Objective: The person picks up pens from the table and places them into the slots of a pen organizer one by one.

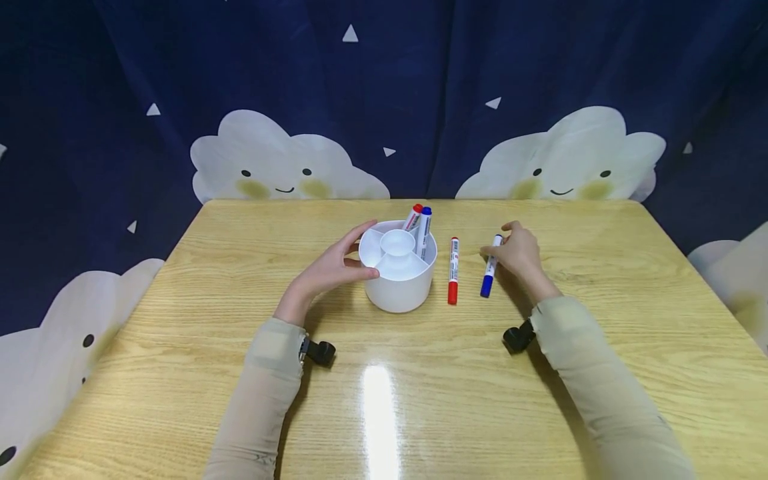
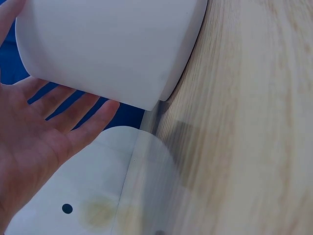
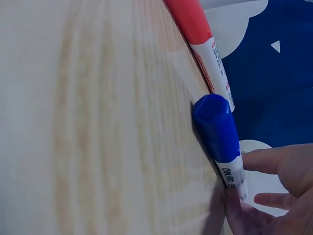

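A white round pen holder [image 1: 399, 293] with a centre cup and divided compartments stands mid-table. My left hand [image 1: 330, 267] holds it from the left, thumb on the near rim and fingers along the far side. In the left wrist view the fingers [image 2: 90, 125] lie against its white wall [image 2: 112, 49]. To the right, my right hand [image 1: 517, 252] pinches a blue-capped marker [image 1: 489, 273] near its rear end. The right wrist view shows this marker's blue cap [image 3: 215, 129] pointing away from the fingers, thumb and finger on either side of its white barrel.
A red-capped marker [image 1: 453, 270] lies on the wooden table [image 1: 456, 400] between the holder and the blue marker. Inside the holder stand another red marker [image 1: 413, 219] and another blue marker [image 1: 424, 233]. A dark blue curtain [image 1: 408, 87] with clouds hangs behind the table's far edge.
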Demonstrator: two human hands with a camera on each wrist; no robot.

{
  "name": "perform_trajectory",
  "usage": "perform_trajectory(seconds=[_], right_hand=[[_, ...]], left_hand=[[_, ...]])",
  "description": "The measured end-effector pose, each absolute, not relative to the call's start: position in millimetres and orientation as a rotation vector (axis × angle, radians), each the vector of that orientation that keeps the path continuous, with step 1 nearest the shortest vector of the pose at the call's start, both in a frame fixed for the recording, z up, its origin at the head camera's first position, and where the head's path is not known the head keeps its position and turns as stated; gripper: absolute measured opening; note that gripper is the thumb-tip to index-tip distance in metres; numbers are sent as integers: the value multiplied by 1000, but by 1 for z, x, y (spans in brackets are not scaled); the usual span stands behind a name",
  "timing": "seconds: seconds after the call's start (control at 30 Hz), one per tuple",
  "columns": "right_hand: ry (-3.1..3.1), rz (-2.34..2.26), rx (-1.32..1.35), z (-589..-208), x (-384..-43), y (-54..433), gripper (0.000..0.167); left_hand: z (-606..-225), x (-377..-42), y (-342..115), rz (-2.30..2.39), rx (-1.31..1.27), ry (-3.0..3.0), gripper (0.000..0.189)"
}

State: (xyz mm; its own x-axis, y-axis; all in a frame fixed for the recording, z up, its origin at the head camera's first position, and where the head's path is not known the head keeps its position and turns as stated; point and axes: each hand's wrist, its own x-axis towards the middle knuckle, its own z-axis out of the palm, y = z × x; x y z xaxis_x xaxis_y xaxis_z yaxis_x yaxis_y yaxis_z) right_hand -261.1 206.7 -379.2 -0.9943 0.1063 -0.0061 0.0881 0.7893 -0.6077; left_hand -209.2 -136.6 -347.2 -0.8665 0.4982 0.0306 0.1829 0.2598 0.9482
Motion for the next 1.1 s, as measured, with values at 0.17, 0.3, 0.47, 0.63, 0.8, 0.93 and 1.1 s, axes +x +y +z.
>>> perform_trajectory(seconds=[0.17, 0.3, 0.47, 0.63, 0.8, 0.93, 1.1], right_hand=[[-2982, 1018, -179, -379, -264, 209, 68], [-2995, 1048, -174, -379, -264, 210, 66], [-2989, 1093, -160, -376, -262, 210, 67], [-2947, 1115, -127, -369, -259, 209, 65], [-2864, 1152, -93, -360, -257, 208, 56], [-2779, 1256, -79, -353, -254, 206, 55], [-2663, 1388, -112, -340, -251, 199, 55]], left_hand=[[-360, -217, -139, 1644, 650, 2277, 85], [-362, -218, -139, 1651, 666, 2278, 85], [-362, -217, -139, 1654, 663, 2270, 84], [-363, -218, -139, 1659, 671, 2272, 84], [-362, -217, -138, 1660, 665, 2269, 85], [-355, -214, -138, 1665, 655, 2250, 85], [-343, -206, -137, 1663, 648, 2237, 85]])
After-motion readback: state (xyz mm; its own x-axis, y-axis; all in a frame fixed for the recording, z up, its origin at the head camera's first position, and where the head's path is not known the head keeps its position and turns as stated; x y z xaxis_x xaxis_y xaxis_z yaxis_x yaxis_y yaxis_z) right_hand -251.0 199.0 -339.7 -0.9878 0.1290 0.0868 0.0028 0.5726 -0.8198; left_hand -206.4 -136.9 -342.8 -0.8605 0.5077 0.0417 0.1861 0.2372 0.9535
